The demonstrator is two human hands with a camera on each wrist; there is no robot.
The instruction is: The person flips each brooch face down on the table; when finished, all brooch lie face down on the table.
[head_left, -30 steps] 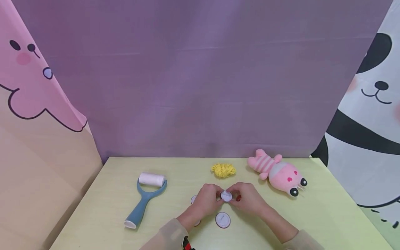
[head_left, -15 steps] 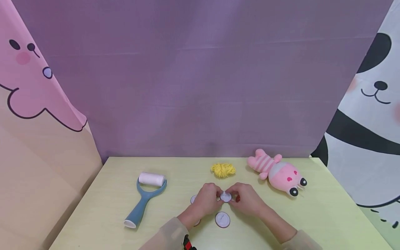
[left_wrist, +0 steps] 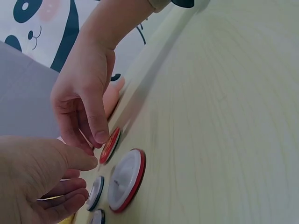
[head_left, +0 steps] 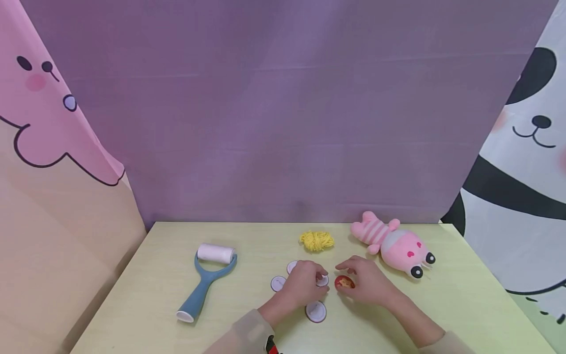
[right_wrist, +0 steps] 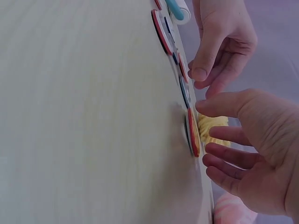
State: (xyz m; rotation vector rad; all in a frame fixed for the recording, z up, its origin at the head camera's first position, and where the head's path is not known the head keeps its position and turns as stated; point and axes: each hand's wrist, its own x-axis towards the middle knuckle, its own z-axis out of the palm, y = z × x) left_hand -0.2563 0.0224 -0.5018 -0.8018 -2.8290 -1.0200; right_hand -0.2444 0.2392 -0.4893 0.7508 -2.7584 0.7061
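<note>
My left hand bends loosely over a small white-faced round badge on the table, its fingers pinching nothing. To the right, a red badge with a yellowish picture lies face up. My right hand hovers at it, thumb by its near edge and fingers spread in the right wrist view. A larger white-backed badge with a red rim lies in front of the hands; a small part stands out at its middle. Two more white discs, a left one and a back one, lie beside my left hand, the back one partly hidden.
A blue-handled lint roller lies on the left of the table. Behind the hands is a bundle of yellow yarn, and at the back right a pink plush toy. A purple cloth hangs behind the table.
The hands have parted from the small white badge they both held by its edges. My right hand has moved right, and the red badge shows fully. My left hand has shifted slightly right.
</note>
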